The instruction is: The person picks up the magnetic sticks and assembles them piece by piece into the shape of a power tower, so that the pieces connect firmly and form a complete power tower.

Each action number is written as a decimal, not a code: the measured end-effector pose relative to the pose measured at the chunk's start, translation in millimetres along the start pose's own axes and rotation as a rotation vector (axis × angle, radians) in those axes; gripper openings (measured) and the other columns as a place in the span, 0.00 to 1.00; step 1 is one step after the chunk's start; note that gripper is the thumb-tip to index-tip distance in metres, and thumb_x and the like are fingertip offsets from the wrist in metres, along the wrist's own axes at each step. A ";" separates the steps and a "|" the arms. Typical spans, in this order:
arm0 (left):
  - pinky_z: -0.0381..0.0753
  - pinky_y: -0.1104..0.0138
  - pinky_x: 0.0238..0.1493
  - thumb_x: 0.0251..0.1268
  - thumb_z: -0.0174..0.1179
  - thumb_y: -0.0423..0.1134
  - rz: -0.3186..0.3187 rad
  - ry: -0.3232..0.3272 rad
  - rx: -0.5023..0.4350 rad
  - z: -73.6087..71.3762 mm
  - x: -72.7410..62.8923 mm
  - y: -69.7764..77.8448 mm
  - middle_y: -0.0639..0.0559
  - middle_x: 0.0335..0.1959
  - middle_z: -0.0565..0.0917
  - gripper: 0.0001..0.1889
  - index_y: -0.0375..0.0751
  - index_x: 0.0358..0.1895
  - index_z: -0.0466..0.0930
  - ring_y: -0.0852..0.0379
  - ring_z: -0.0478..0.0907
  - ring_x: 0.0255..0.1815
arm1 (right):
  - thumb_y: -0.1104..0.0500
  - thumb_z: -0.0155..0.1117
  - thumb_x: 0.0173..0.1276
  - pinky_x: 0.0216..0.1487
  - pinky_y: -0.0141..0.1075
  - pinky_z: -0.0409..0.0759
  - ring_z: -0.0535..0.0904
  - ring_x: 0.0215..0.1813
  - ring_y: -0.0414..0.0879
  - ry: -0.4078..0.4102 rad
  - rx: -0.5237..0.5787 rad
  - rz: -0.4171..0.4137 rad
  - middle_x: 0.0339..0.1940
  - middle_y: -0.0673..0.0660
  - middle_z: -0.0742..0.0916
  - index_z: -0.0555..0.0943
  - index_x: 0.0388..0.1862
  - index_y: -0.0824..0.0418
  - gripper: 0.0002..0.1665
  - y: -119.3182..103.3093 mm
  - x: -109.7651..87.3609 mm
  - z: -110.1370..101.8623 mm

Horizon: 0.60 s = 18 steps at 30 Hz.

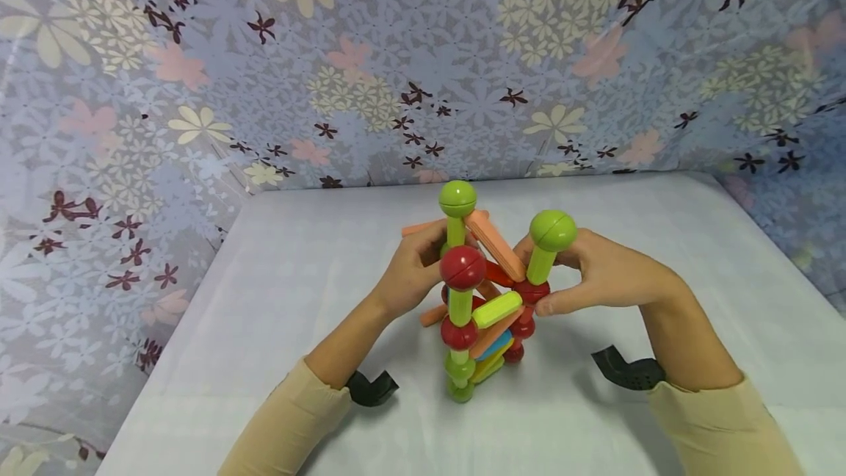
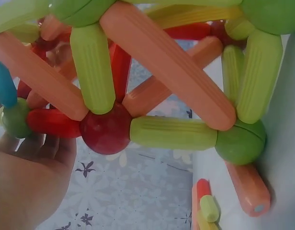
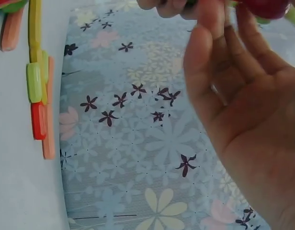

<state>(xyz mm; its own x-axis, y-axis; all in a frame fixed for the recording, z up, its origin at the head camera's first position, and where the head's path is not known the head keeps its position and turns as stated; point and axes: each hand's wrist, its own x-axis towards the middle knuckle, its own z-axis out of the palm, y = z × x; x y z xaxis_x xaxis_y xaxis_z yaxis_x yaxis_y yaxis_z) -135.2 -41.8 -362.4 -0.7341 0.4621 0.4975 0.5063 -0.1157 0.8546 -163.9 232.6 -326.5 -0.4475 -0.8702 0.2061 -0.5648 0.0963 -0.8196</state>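
Observation:
A tower of magnetic building sticks and balls (image 1: 460, 307) stands on the white table, joined from red and green balls with orange, lime, red, yellow and blue sticks. My left hand (image 1: 411, 270) grips its left side, the fingers partly hidden behind an upright lime stick. In the left wrist view, that hand's fingers curl behind a green ball (image 2: 16, 117) and a red stick (image 2: 54, 123). My right hand (image 1: 611, 270) holds the upper right corner, thumb at a red ball (image 1: 531, 292). Above that ball rises a lime stick (image 1: 540, 264) topped by a green ball (image 1: 553, 230).
Loose sticks (image 3: 37, 86) in yellow, lime, red and orange lie near the table's edge in the right wrist view. Flowered cloth (image 1: 410, 57) hangs behind the white table (image 1: 317, 241). Black wrist mounts (image 1: 373, 388) stick out from both wrists.

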 end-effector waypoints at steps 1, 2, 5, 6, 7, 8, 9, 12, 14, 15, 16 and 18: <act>0.79 0.59 0.44 0.68 0.57 0.53 -0.007 -0.001 -0.005 -0.5 0.0 0.1 0.40 0.43 0.76 0.29 0.26 0.55 0.70 0.51 0.75 0.42 | 0.65 0.71 0.58 0.51 0.45 0.77 0.78 0.49 0.48 0.021 -0.010 0.007 0.46 0.50 0.82 0.78 0.50 0.51 0.21 -0.9 0.9 0.2; 0.79 0.60 0.45 0.68 0.57 0.53 -0.013 -0.004 -0.013 -1.1 0.0 0.5 0.40 0.43 0.76 0.30 0.26 0.55 0.70 0.51 0.75 0.42 | 0.66 0.70 0.58 0.50 0.45 0.77 0.79 0.48 0.49 0.040 -0.015 0.006 0.45 0.50 0.83 0.78 0.48 0.51 0.20 -1.0 1.1 -0.1; 0.78 0.59 0.46 0.68 0.58 0.49 -0.026 -0.032 -0.045 -3.2 0.1 1.2 0.39 0.44 0.77 0.26 0.25 0.53 0.71 0.49 0.76 0.42 | 0.68 0.68 0.59 0.50 0.43 0.78 0.80 0.48 0.50 0.091 -0.019 -0.002 0.44 0.51 0.84 0.79 0.49 0.53 0.20 3.1 -0.9 -3.6; 0.78 0.58 0.47 0.68 0.58 0.46 -0.026 -0.047 -0.051 -4.4 -0.1 1.3 0.38 0.45 0.77 0.24 0.25 0.52 0.72 0.49 0.76 0.43 | 0.69 0.67 0.60 0.51 0.42 0.77 0.81 0.49 0.50 0.099 -0.012 -0.001 0.44 0.52 0.84 0.79 0.49 0.53 0.20 5.2 -1.9 -4.9; 0.77 0.57 0.49 0.68 0.57 0.43 -0.024 -0.067 -0.057 -5.9 -0.3 1.4 0.38 0.45 0.77 0.22 0.24 0.51 0.72 0.49 0.76 0.45 | 0.70 0.66 0.60 0.50 0.42 0.78 0.81 0.49 0.51 0.105 -0.006 -0.006 0.44 0.53 0.85 0.79 0.50 0.54 0.21 8.0 -2.5 -6.0; 0.77 0.56 0.51 0.67 0.56 0.40 -0.015 -0.091 -0.063 -7.8 -0.5 1.6 0.38 0.46 0.78 0.20 0.24 0.51 0.72 0.48 0.76 0.47 | 0.71 0.66 0.60 0.50 0.41 0.78 0.81 0.49 0.51 0.108 0.001 -0.018 0.45 0.54 0.85 0.79 0.51 0.55 0.21 10.6 -2.6 -6.8; 0.76 0.54 0.53 0.66 0.55 0.37 -0.002 -0.116 -0.070 -9.8 -0.5 1.6 0.37 0.47 0.78 0.19 0.23 0.51 0.73 0.48 0.76 0.49 | 0.72 0.65 0.60 0.51 0.41 0.78 0.81 0.49 0.52 0.107 0.012 -0.031 0.45 0.55 0.85 0.78 0.52 0.56 0.22 12.4 -2.3 -7.0; 0.69 0.49 0.61 0.61 0.51 0.32 0.084 -0.205 -0.104 -15.8 2.2 2.9 0.34 0.49 0.78 0.17 0.22 0.50 0.74 0.45 0.69 0.63 | 0.74 0.63 0.60 0.52 0.41 0.78 0.80 0.49 0.53 0.095 0.064 -0.074 0.47 0.58 0.84 0.78 0.54 0.60 0.23 16.3 0.7 -5.5; 0.67 0.46 0.61 0.58 0.50 0.30 0.124 -0.269 -0.141 -20.1 3.9 5.7 0.34 0.58 0.75 0.20 0.29 0.54 0.76 0.42 0.67 0.65 | 0.75 0.63 0.60 0.53 0.42 0.77 0.80 0.50 0.55 0.080 0.109 -0.091 0.49 0.61 0.83 0.78 0.54 0.62 0.23 18.4 4.4 -2.8; 0.66 0.45 0.62 0.55 0.49 0.30 0.139 -0.297 -0.158 -22.0 4.9 7.6 0.35 0.63 0.71 0.23 0.34 0.56 0.77 0.42 0.66 0.66 | 0.75 0.64 0.60 0.54 0.43 0.77 0.79 0.51 0.55 0.070 0.133 -0.089 0.49 0.61 0.83 0.78 0.55 0.63 0.23 19.5 6.3 -1.1; 0.65 0.43 0.62 0.54 0.48 0.30 0.151 -0.322 -0.168 -23.6 5.8 9.8 0.35 0.66 0.68 0.25 0.39 0.58 0.77 0.40 0.67 0.65 | 0.74 0.65 0.60 0.54 0.43 0.77 0.79 0.51 0.56 0.057 0.153 -0.086 0.49 0.61 0.83 0.78 0.55 0.63 0.23 21.2 8.7 0.7; 0.67 0.43 0.59 0.54 0.48 0.30 0.136 -0.355 -0.187 -26.3 5.7 14.3 0.38 0.72 0.60 0.29 0.50 0.62 0.75 0.40 0.74 0.58 | 0.73 0.66 0.60 0.55 0.44 0.77 0.79 0.50 0.56 0.026 0.190 -0.060 0.49 0.61 0.83 0.78 0.55 0.62 0.24 24.9 13.1 4.3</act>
<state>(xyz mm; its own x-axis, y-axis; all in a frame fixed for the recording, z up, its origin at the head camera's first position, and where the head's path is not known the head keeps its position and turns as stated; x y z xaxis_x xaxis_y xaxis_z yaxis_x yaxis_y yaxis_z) -144.0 -64.0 -343.4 -0.4483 0.7023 0.5530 0.4727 -0.3388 0.8135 -180.9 221.5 -346.5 -0.4361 -0.8585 0.2697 -0.4511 -0.0508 -0.8910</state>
